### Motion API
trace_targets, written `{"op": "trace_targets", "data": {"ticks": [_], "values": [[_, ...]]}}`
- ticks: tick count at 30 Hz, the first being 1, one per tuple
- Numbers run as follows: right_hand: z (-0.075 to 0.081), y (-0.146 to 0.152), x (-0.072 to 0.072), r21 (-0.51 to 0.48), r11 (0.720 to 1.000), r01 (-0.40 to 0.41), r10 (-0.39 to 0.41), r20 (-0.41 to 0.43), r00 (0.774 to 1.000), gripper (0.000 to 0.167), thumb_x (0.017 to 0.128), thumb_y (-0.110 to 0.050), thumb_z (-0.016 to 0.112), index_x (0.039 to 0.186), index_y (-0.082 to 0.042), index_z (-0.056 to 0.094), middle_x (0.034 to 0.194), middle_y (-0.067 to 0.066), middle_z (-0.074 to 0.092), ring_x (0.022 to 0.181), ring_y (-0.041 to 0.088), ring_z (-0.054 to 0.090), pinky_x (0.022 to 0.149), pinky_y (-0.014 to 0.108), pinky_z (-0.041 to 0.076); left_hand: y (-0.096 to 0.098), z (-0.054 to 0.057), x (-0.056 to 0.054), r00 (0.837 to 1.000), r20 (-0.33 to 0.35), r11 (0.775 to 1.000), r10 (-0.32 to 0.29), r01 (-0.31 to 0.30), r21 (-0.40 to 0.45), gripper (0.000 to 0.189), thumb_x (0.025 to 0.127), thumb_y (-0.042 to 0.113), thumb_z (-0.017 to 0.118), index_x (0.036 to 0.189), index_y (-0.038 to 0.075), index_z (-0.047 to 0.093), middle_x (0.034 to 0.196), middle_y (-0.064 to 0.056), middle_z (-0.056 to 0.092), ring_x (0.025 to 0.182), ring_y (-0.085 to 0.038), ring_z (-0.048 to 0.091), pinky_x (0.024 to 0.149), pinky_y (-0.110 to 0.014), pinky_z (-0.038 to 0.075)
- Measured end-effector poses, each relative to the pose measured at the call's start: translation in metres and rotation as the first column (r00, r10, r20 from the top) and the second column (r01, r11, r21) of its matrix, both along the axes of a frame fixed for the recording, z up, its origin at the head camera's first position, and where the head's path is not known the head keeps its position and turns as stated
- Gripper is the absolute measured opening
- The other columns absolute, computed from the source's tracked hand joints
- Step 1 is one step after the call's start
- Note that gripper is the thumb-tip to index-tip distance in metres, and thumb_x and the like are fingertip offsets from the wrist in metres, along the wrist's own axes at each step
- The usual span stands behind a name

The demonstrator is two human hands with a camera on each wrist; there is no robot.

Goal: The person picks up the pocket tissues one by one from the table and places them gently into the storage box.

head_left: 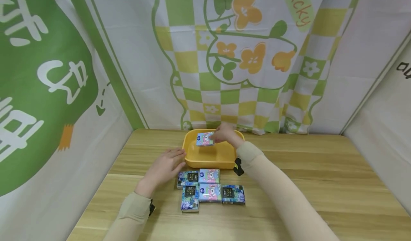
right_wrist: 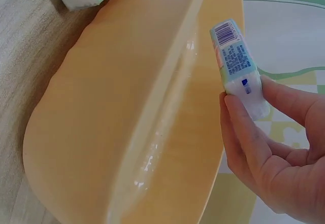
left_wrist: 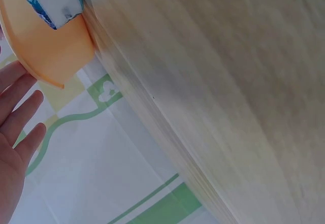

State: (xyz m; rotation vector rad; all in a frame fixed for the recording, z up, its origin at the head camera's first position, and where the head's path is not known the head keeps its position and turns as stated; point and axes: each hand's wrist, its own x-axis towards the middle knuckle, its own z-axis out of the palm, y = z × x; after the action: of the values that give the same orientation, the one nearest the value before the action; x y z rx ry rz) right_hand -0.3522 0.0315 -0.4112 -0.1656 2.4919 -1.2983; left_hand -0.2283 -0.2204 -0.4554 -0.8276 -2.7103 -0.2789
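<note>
A yellow plastic tray (head_left: pixel 210 158) stands at the back of the table. Over it my right hand (head_left: pixel 225 134) pinches a pale blue and pink pocket tissue pack (head_left: pixel 203 139); the right wrist view shows thumb and fingertips on either side of the pack's end (right_wrist: pixel 236 56). My left hand (head_left: pixel 165 167) lies at the tray's left side, fingers extended, with fingertips at the rim. In front of the tray lie two more pink-and-blue tissue packs (head_left: pixel 210 193) and three dark blue floral ones (head_left: pixel 190 199), set close together.
The wooden table (head_left: pixel 305 184) meets a white curtain (head_left: pixel 224 102) with green and yellow checks right behind the tray. Printed fabric walls (head_left: pixel 41 73) stand at the left and right sides.
</note>
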Motion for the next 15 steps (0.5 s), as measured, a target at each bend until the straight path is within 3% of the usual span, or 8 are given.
{"op": "trace_targets", "data": {"ticks": [6, 15], "values": [[-0.008, -0.003, -0.002, -0.02, 0.999, 0.047, -0.046, 0.028, 0.999, 0.028, 0.08, -0.009, 0.075, 0.099, 0.01, 0.068, 0.101, 0.023, 0.069, 0.075, 0.022, 0.072, 0.082, 0.038, 0.058, 0.001, -0.002, 0.001, 1.0, 0.003, 1.0, -0.002, 0.002, 0.001, 0.039, 0.092, 0.024, 0.062, 0.127, 0.006, 0.059, 0.134, -0.011, 0.057, 0.126, -0.03, 0.051, 0.111, -0.052, 0.034], [-0.006, -0.013, -0.008, -0.033, 0.995, 0.093, -0.091, 0.062, 0.994, 0.028, 0.079, -0.005, 0.075, 0.099, 0.012, 0.066, 0.107, 0.025, 0.065, 0.078, 0.025, 0.072, 0.081, 0.036, 0.059, 0.0, 0.0, 0.001, 1.0, 0.005, 1.0, -0.002, 0.002, 0.016, 0.039, 0.093, 0.024, 0.061, 0.127, 0.006, 0.059, 0.134, -0.011, 0.057, 0.126, -0.031, 0.052, 0.111, -0.051, 0.034]]}}
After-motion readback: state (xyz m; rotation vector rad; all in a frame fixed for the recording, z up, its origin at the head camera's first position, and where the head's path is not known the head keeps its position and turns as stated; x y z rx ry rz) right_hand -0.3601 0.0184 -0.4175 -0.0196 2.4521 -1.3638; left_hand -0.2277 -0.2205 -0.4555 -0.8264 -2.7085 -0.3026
